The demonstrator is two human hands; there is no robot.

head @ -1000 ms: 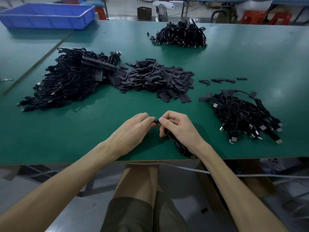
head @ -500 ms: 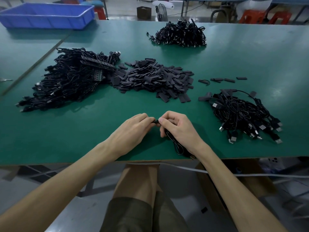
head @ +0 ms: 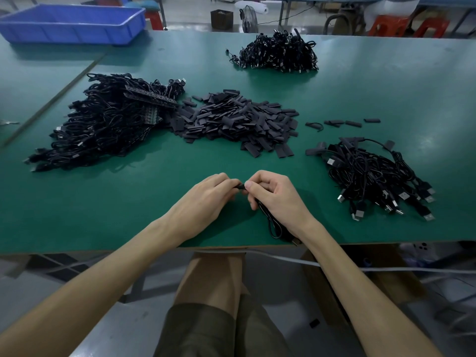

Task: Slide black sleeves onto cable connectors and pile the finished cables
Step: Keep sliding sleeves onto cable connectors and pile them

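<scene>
Green table [head: 128, 202], both hands [head: 206, 199] pinching one cable [head: 270, 222], fingertips meeting

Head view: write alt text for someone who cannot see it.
A person's left hand and right hand pinch the end of a black cable over a green table, near its front edge. Beyond lie a heap of black sleeves, a large cable pile to its left and a smaller cable pile at right.
</scene>
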